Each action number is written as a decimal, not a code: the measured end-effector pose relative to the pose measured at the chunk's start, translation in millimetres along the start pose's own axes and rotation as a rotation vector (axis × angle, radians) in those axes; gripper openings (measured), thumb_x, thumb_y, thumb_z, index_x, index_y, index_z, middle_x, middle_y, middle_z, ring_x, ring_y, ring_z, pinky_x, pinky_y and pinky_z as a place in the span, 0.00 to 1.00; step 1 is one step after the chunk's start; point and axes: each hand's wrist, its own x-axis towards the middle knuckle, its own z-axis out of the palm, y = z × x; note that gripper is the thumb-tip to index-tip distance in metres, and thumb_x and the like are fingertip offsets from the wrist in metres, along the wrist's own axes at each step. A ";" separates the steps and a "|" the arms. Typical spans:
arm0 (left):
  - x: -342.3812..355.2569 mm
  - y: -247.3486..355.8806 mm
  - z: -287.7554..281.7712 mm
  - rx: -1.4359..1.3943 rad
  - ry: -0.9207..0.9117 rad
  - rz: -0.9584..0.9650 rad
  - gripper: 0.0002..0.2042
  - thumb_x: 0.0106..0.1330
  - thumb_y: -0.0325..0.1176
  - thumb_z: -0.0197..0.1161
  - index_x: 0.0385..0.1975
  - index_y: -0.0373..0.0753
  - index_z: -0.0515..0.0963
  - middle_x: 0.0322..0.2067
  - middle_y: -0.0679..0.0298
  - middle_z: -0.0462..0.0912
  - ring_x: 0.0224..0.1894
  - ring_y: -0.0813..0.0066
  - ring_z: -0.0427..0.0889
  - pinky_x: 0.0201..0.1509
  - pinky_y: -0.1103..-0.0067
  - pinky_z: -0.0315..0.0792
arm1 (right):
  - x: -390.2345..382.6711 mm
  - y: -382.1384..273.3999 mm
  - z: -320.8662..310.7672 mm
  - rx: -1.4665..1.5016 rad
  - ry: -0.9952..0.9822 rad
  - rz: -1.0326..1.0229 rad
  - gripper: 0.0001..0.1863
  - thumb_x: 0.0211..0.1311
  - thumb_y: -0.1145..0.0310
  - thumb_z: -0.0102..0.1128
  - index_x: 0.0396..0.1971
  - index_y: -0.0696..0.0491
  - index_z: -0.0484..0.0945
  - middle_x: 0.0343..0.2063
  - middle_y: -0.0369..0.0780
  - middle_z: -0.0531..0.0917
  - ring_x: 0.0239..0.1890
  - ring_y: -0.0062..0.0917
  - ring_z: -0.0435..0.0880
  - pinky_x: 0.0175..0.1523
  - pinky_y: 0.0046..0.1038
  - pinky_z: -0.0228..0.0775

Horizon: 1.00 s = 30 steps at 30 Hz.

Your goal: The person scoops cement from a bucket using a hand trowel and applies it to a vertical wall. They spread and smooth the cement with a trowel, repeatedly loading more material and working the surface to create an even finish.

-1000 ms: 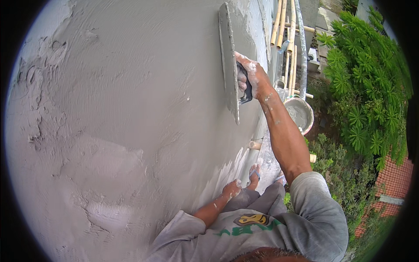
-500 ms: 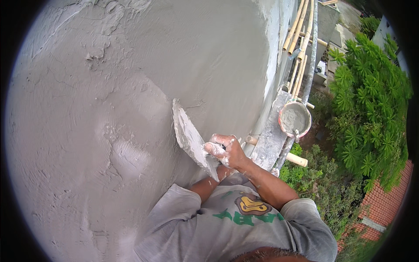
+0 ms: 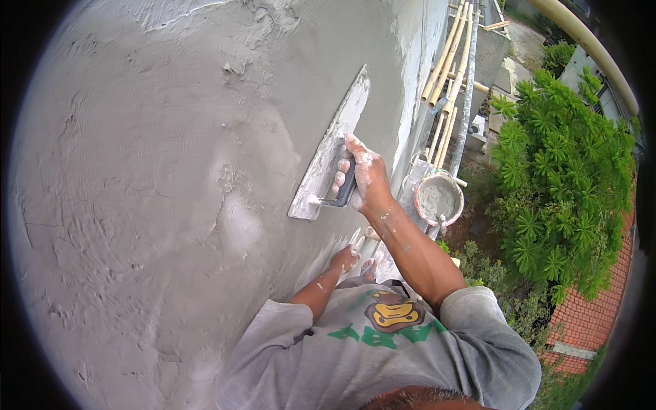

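Note:
My right hand (image 3: pixel 369 176) is wrapped round the dark handle of a plastering trowel (image 3: pixel 331 147). The trowel's long blade, coated with pale plaster, lies along the grey wet-plastered wall (image 3: pixel 171 137), its narrow end pointing up and to the right. Plaster smears cover my thumb and fingers. Lower down, close to the wall, my left hand (image 3: pixel 346 257) looks closed, with a pale tip showing beside it; what it holds, if anything, I cannot make out. A round bucket (image 3: pixel 418 200) of wet mortar stands to the right of my right forearm.
Bamboo poles (image 3: pixel 454 68) and a metal pole (image 3: pixel 468 89) run along the narrow scaffold platform. A foot in a sandal (image 3: pixel 370 268) shows below. Past the drop on the right are a leafy tree (image 3: pixel 543 178) and a red tiled roof (image 3: pixel 594 297). A pale pole (image 3: pixel 594 48) curves across the upper right.
My right hand has moved up with the trowel, whose blade has swung from leaning left to leaning right, toward the wall. My left hand, mostly hidden before, now shows.

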 end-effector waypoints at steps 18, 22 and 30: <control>-16.2 -27.8 7.8 -0.293 0.040 0.071 0.22 0.63 0.44 0.61 0.53 0.40 0.72 0.45 0.51 0.81 0.48 0.58 0.80 0.52 0.70 0.71 | 69.8 -174.1 -8.4 -0.856 0.011 -0.852 0.09 0.50 0.74 0.57 0.33 0.56 0.75 0.15 0.33 0.71 0.15 0.17 0.68 0.20 0.23 0.61; -27.7 -99.4 26.1 -0.340 0.048 0.110 0.22 0.63 0.45 0.62 0.53 0.39 0.73 0.44 0.50 0.81 0.48 0.58 0.80 0.52 0.70 0.71 | 121.3 -130.3 -65.9 -0.699 0.012 -0.608 0.10 0.47 0.77 0.56 0.32 0.56 0.78 0.14 0.34 0.72 0.11 0.16 0.67 0.17 0.21 0.58; -38.2 -36.7 17.7 -0.556 -0.087 -0.058 0.22 0.64 0.44 0.61 0.52 0.36 0.73 0.45 0.49 0.81 0.49 0.57 0.80 0.53 0.71 0.71 | 142.8 -135.1 -76.8 -0.569 -0.166 -0.464 0.11 0.48 0.80 0.46 0.31 0.57 0.76 0.13 0.32 0.68 0.12 0.16 0.66 0.17 0.20 0.57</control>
